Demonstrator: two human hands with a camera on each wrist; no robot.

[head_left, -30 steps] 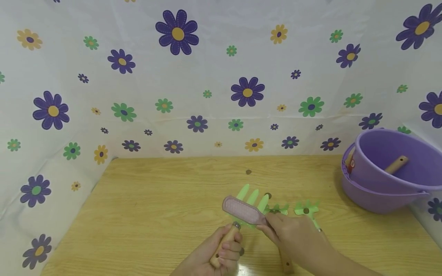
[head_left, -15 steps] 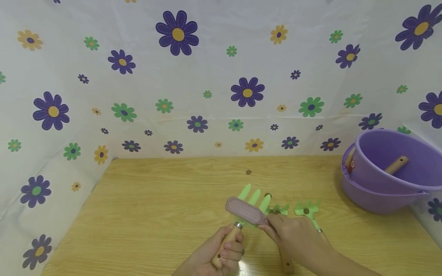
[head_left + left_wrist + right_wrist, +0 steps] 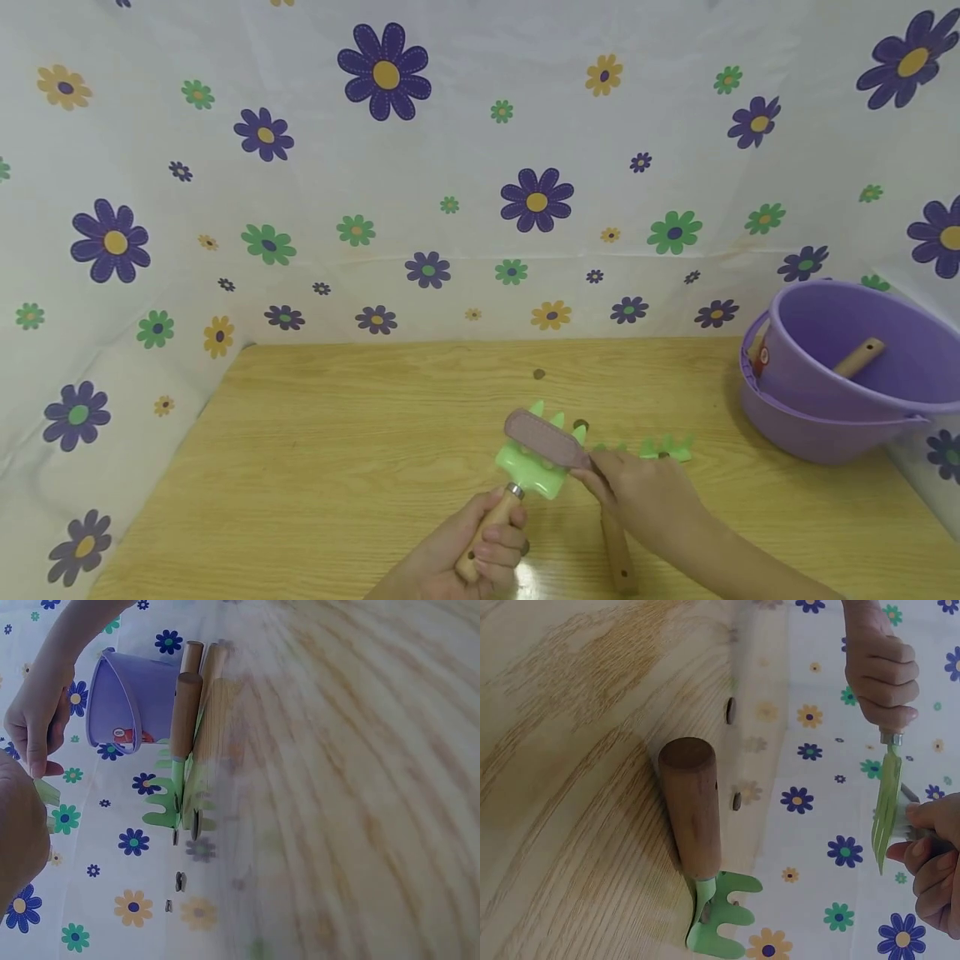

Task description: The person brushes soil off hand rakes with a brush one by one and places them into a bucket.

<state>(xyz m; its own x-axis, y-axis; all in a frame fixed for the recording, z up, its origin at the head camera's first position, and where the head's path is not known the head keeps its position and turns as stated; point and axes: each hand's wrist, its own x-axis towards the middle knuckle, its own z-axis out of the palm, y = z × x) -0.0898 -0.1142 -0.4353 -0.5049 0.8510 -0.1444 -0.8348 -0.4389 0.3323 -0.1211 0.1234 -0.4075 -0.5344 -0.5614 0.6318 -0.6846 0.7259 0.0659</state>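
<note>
- In L hand: green rake, gripped by its wooden hndl w/ fingers curled round. Tines aimed up & away from body; prob. held so to keep rake head free of palm & in plain sight.
- In R hand: purplish-grey paddle, textured on upper face, pinched btwn thumb & fingers at narrow end. Prob. taken there to leave broad part free.
- In head view, paddle lying slantwise across tines, w/ tips & base of rake showing past it. In R-wrist view, right up close to tines; touching vs. tiny gap: can't tell.
- Both held up off desk, in front of person; prob. for elbow room & a clear look.
- On desk by R hand: second rake, partly hidden. Hndl twd person, prob. for easy pick-up.
- Just beside it: third rake, only green head visible in head view, rest behind R hand.
- Far R, well apart from both hands: purple bucket, upright, w/ wooden rod poking up inside. Prob. set aside to leave mid-desk for handwork.
- Scattered on desk: small dark spots. Material & reason for placement unclear.
</note>
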